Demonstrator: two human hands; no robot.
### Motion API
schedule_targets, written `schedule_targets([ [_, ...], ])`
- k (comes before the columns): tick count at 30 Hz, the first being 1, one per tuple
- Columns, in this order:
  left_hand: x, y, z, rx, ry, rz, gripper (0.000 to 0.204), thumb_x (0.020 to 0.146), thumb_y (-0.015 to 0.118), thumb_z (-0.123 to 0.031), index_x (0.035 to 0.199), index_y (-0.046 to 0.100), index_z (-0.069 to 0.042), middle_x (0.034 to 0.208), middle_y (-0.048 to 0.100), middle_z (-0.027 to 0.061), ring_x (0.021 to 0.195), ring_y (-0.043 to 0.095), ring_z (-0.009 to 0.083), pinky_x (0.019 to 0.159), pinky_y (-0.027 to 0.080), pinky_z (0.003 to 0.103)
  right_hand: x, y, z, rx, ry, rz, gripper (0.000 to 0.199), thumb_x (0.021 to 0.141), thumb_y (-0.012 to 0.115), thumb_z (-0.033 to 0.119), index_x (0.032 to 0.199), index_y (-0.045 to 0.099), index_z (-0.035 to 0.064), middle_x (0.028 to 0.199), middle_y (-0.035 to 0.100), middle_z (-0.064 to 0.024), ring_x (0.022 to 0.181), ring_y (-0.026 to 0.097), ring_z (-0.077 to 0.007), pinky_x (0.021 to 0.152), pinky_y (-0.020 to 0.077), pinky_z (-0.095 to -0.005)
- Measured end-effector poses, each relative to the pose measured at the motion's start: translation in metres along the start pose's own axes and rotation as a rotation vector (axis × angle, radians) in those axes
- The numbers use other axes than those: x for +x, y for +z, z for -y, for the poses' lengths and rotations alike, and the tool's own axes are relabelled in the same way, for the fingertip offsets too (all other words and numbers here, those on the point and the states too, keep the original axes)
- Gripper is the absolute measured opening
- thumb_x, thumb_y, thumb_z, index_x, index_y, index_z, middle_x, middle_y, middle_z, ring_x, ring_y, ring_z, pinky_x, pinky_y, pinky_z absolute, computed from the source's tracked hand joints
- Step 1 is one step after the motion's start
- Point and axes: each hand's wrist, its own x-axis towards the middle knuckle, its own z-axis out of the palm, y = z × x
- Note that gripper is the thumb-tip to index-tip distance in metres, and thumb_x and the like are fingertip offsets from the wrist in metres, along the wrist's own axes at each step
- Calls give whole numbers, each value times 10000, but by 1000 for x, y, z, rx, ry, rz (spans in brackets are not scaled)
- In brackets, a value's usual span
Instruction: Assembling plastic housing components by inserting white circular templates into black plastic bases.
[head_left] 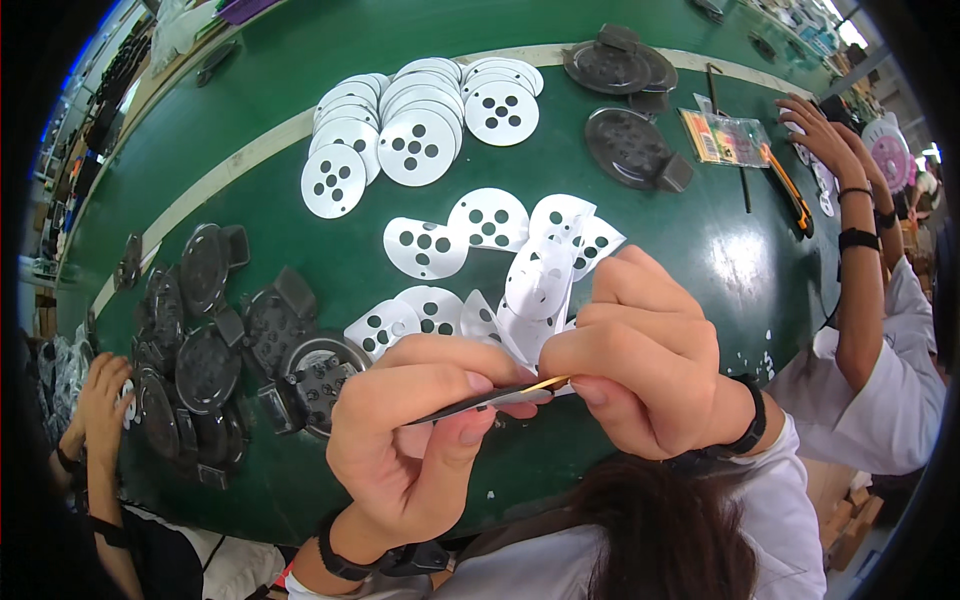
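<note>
My left hand [400, 430] pinches a thin dark flat piece [478, 400] between thumb and fingers. The piece is seen almost edge-on, so its full shape cannot be made out. My right hand [645, 360] is closed at the right end of this piece, its thumb and forefinger pinching there beside a narrow yellowish edge [548, 383]. Just beyond both hands lie curled white sheets [538, 280] with round holes, overlapping each other. Flat white discs [487, 219] with dark holes rest a little farther off.
Overlapping white discs [416, 148] lie at the back. Dark round plastic parts [208, 368] crowd the left; more [632, 147] sit back right. An orange-black utility knife [788, 190] lies by a packet [722, 137]. Other people's hands [822, 140] work at right and left [100, 405].
</note>
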Motion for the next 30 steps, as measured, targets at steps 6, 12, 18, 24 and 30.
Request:
schedule_targets([
  [6,-3,4,0,11,16,-36,150,889,494,-22,1001,423,48,875,576,246,680,614,228,608,533,299,-1,1,1,7,9,6,106,796,528,98,770,585,13,593,504,-31,518,367,-184,532,282,-315],
  [12,-7,3,-1,-48,-56,-76,126,891,507,-44,968,479,51,891,592,235,669,603,191,590,511,265,-1,0,0,55,27,34,93,784,535,82,770,589,7,608,524,-36,520,377,-193,527,288,-317],
  [18,-8,5,1,53,-19,-98,103,859,539,-31,924,510,43,850,614,223,627,580,190,581,486,248,-3,2,-2,91,45,35,59,754,557,61,761,590,13,611,513,-30,525,388,-197,510,285,-319],
  [24,-4,5,-9,33,-110,-102,78,820,553,10,886,525,41,805,621,202,666,595,210,604,494,279,1,-1,-8,-13,-109,90,170,571,622,85,728,577,39,589,452,-18,518,361,-198,496,269,-312],
  [30,2,2,-4,166,-126,93,108,797,536,40,905,540,50,781,608,167,640,577,214,599,477,279,-1,-9,-3,-301,-207,171,195,500,622,165,582,478,64,534,332,-7,493,318,-186,466,240,-309],
])
